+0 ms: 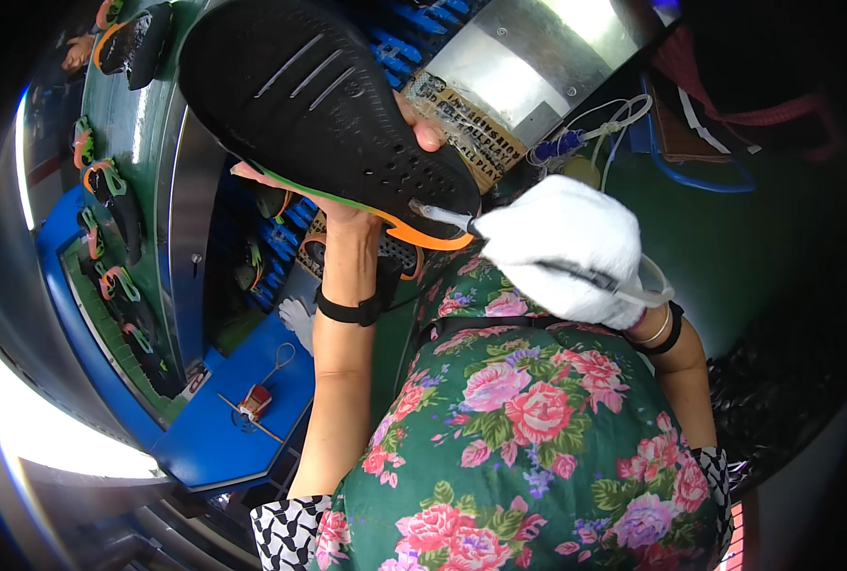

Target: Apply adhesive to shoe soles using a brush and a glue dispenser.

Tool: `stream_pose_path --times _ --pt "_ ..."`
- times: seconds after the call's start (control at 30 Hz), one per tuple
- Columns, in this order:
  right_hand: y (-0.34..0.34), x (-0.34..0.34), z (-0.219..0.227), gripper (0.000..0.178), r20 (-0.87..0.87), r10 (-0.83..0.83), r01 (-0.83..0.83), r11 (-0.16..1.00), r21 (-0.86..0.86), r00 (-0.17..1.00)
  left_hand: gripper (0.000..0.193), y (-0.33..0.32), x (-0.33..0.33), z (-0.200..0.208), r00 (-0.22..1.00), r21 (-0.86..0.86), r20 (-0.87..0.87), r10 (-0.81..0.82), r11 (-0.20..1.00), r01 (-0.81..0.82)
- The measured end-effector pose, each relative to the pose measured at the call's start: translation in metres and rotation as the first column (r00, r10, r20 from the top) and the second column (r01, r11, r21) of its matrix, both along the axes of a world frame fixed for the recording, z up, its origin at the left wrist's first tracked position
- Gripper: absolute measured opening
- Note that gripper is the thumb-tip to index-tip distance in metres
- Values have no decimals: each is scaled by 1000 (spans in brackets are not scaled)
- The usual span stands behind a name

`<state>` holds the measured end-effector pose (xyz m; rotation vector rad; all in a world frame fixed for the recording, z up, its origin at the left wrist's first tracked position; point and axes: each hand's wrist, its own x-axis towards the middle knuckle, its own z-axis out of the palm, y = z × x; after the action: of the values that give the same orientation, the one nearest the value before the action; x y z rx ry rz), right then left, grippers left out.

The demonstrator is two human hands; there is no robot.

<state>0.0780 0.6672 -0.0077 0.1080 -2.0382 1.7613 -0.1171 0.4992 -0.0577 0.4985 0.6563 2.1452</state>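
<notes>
A large black shoe sole [347, 114], with small holes at one end and an orange and green edge, is held up and tilted in front of me. My left hand [347, 211] is closed round it from beneath, and some of its fingers show at the far edge. My right hand [566, 249], in a thick white glove, grips a slim tool [447, 217] with a dark end and a pale tip, perhaps a brush. Its tip lies against the holed end of the sole, near the orange edge. The gloved fingers themselves are not distinct.
On the left runs a green conveyor belt [143, 114] with several black, orange and green shoes [114, 195]. A blue table [224, 433] bears a small red container [254, 402]; a white glove [298, 322] lies nearby. Beyond are a metal plate [509, 57] and loose cables [623, 119].
</notes>
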Motion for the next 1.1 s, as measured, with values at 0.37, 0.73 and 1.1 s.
stream_pose_path --times 0.37,0.73,1.1 --pt "0 -7 -8 22 -86 106 -97 990 107 991 140 1 -3 5 998 5 7 -66 998 66" --pt "6 -15 -11 26 -146 202 -161 955 251 968 135 4 3 14 982 -221 142 -123 963 153" --pt "9 -17 -12 19 -74 222 -215 972 93 972 135 5 -5 7 937 -261 183 -298 904 338"
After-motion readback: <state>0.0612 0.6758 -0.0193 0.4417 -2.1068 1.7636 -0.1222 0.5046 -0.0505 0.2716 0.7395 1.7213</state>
